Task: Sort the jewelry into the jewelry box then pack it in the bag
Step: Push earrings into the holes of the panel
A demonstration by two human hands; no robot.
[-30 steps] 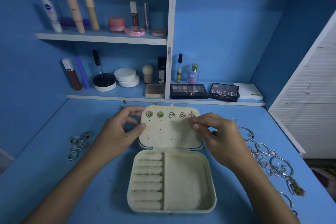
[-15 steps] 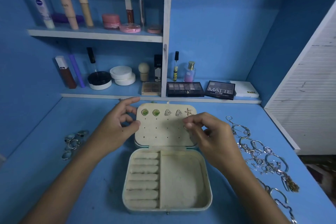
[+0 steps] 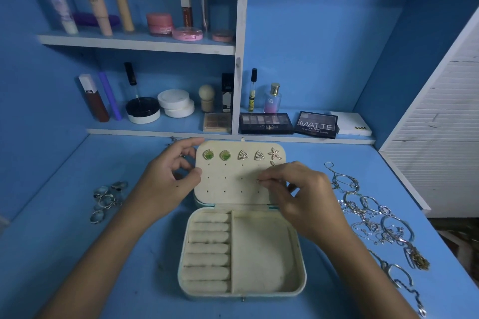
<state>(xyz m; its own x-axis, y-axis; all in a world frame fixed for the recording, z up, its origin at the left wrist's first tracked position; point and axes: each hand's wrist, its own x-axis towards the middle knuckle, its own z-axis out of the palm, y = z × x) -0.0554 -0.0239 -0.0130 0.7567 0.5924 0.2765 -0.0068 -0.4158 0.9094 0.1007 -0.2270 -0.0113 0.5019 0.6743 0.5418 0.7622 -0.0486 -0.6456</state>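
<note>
On the desk, far left: a cluster of silver rings (image 3: 107, 199) lies loose on the desk (image 3: 64, 254), well apart from the box and not yet sorted
Left hand: the left hand (image 3: 166, 181) steadies the left edge of the raised lid, thumb against the lid's inner face and the other fingers curled round behind its edge
Jewelry box: the jewelry box (image 3: 242, 251) sits open mid-desk, cream lined with a pale teal shell; its base has a column of padded ring rolls (image 3: 208, 251) on the left and one open compartment on the right, both bare
Lid: the lid panel (image 3: 233, 184) stands tilted back, pierced with rows of small holes; its top row carries two green studs (image 3: 216, 155), two triangular studs (image 3: 251, 155) and a star-shaped earring (image 3: 275, 153)
Right hand: the right hand (image 3: 303, 194) pinches a tiny gold piece (image 3: 258, 181) at its fingertips, held at the second row of holes; whether it is a post or a backing is too small to tell
Far right: a tangle of silver chains and bangles (image 3: 375, 220) runs down the desk's right edge, unsorted
Progress: early, by my judgement; one row of earrings is mounted, while rings, chains and bangles are all left, then closing the box
Bag: none in view
</note>
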